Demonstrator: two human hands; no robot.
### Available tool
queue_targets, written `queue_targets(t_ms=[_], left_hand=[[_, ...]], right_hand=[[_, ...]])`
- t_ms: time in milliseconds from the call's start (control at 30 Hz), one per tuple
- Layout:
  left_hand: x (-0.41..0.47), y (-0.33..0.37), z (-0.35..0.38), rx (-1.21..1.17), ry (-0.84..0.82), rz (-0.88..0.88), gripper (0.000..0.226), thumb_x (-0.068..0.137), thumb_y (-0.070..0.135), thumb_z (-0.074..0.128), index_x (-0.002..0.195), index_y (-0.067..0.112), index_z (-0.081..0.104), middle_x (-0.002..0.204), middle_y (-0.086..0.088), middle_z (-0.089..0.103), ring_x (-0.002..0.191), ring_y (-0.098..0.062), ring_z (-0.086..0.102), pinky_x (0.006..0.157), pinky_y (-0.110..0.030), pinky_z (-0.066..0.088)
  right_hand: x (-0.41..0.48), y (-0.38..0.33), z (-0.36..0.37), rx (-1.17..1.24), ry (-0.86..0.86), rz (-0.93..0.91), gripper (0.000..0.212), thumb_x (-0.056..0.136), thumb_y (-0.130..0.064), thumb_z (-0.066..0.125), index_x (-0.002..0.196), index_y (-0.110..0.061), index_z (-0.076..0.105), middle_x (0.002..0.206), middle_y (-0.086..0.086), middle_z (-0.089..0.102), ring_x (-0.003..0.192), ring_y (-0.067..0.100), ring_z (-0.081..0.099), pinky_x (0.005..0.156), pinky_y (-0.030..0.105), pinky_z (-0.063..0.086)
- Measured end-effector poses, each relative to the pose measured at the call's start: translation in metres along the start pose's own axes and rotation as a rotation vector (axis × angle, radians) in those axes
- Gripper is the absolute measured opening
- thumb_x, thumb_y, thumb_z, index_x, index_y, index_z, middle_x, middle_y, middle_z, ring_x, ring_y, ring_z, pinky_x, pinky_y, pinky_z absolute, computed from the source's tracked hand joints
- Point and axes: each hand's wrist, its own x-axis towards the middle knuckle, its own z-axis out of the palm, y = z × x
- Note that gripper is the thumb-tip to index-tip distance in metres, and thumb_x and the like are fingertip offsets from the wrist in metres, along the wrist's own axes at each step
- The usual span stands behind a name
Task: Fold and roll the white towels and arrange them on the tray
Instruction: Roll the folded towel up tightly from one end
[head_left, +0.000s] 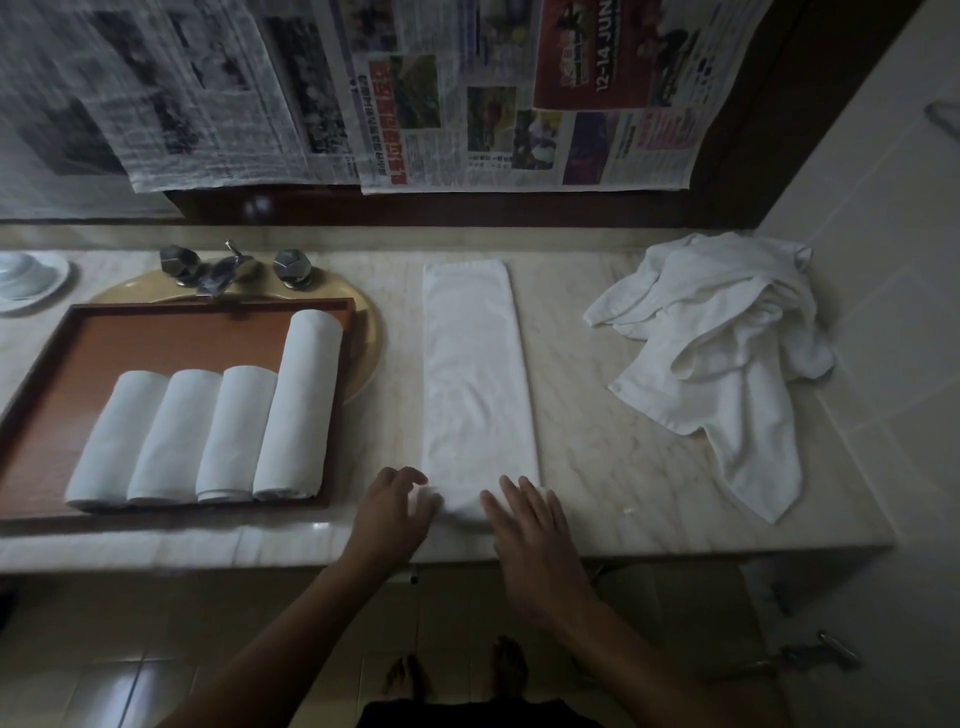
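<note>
Marble desk (597, 415), dimly lit: a folded towel (475, 374) lies lengthwise just right of the tray (156, 343). Left hand (392, 506) curls its fingers (408, 475) over the towel's near end while the right hand (530, 540) presses flat. Rolling tight with level edges seems best.

Left corner of tray (156, 310) off-frame

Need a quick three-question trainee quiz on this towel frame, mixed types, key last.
1. How many rolled white towels lie on the brown wooden tray?
2. True or false: the crumpled white towel pile lies right of the long folded white towel strip.
3. The left hand and right hand touch: A) the strip's near end B) the tray C) the pile.
Key: 1) four 2) true 3) A
</note>
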Motion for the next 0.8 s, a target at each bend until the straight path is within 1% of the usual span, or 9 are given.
queue_targets(t_ms=[67,133,200,267,367,467,600,700,800], left_hand=[[-0.014,0.010,0.015,0.233,0.114,0.221,0.041,0.092,0.030,0.070,0.129,0.017,0.060,0.128,-0.006,0.060,0.116,-0.025,0.057,0.095,-0.042,0.051],[-0.021,0.018,0.030,0.383,0.078,0.365,0.061,0.082,0.024,0.077,0.139,0.014,0.056,0.141,-0.010,0.058,0.130,-0.029,0.055,0.105,-0.050,0.049],[-0.017,0.015,0.043,0.509,0.009,0.399,0.081,0.072,0.020,0.081,0.146,0.009,0.051,0.149,-0.014,0.054,0.139,-0.033,0.051,0.109,-0.054,0.045],[-0.010,0.006,0.047,0.569,-0.041,0.381,0.090,0.074,0.020,0.080,0.154,0.008,0.040,0.156,-0.015,0.047,0.145,-0.034,0.044,0.111,-0.056,0.041],[0.001,-0.004,0.042,0.565,-0.111,0.349,0.097,0.079,0.019,0.077,0.159,0.009,0.024,0.159,-0.014,0.042,0.145,-0.035,0.043,0.107,-0.055,0.046],[0.010,-0.004,0.031,0.567,-0.181,0.360,0.095,0.080,0.013,0.071,0.160,0.008,0.020,0.157,-0.011,0.040,0.141,-0.032,0.043,0.105,-0.049,0.047],[0.006,-0.006,0.021,0.528,-0.210,0.400,0.082,0.085,0.013,0.066,0.158,0.011,0.029,0.155,-0.008,0.045,0.139,-0.028,0.048,0.108,-0.048,0.044],[-0.009,-0.014,0.014,0.429,-0.229,0.442,0.065,0.091,0.018,0.064,0.150,0.019,0.037,0.153,-0.001,0.049,0.137,-0.021,0.050,0.106,-0.043,0.043],[-0.018,-0.021,0.007,0.318,-0.222,0.452,0.046,0.094,0.030,0.062,0.135,0.028,0.042,0.139,0.009,0.056,0.123,-0.013,0.057,0.098,-0.035,0.046]], right_hand=[[0.005,0.004,0.000,-0.007,-0.015,-0.022,0.079,0.094,-0.008,0.052,0.164,-0.022,0.017,0.171,0.012,0.014,0.158,0.035,0.005,0.126,0.054,0.006],[0.012,0.009,-0.001,-0.003,-0.029,-0.035,0.086,0.088,-0.006,0.052,0.164,-0.022,0.016,0.171,0.013,0.014,0.158,0.035,0.003,0.127,0.054,0.007],[0.019,0.014,-0.002,-0.009,-0.064,-0.040,0.088,0.086,-0.007,0.053,0.164,-0.022,0.015,0.170,0.012,0.014,0.158,0.034,0.002,0.127,0.053,0.006],[0.028,0.017,-0.005,-0.042,-0.105,-0.048,0.091,0.084,-0.010,0.057,0.164,-0.022,0.015,0.170,0.012,0.016,0.158,0.033,0.006,0.127,0.054,0.009],[0.041,0.020,-0.014,-0.058,-0.156,-0.056,0.092,0.084,-0.008,0.061,0.164,-0.019,0.016,0.168,0.011,0.022,0.156,0.032,0.016,0.125,0.048,0.010],[0.048,0.021,-0.024,-0.024,-0.204,-0.044,0.090,0.087,-0.005,0.061,0.163,-0.015,0.015,0.167,0.010,0.023,0.154,0.027,0.020,0.126,0.040,0.010],[0.039,0.026,-0.039,0.084,-0.244,0.018,0.067,0.096,-0.015,0.055,0.158,-0.017,0.029,0.156,0.011,0.041,0.140,0.027,0.041,0.117,0.036,0.032],[0.026,0.032,-0.043,0.214,-0.262,0.034,0.055,0.095,-0.019,0.059,0.146,-0.028,0.041,0.147,0.000,0.047,0.129,0.018,0.050,0.108,0.032,0.044],[0.017,0.038,-0.039,0.313,-0.252,0.008,0.048,0.093,-0.028,0.064,0.139,-0.029,0.051,0.140,-0.010,0.044,0.123,0.010,0.049,0.107,0.029,0.044]])
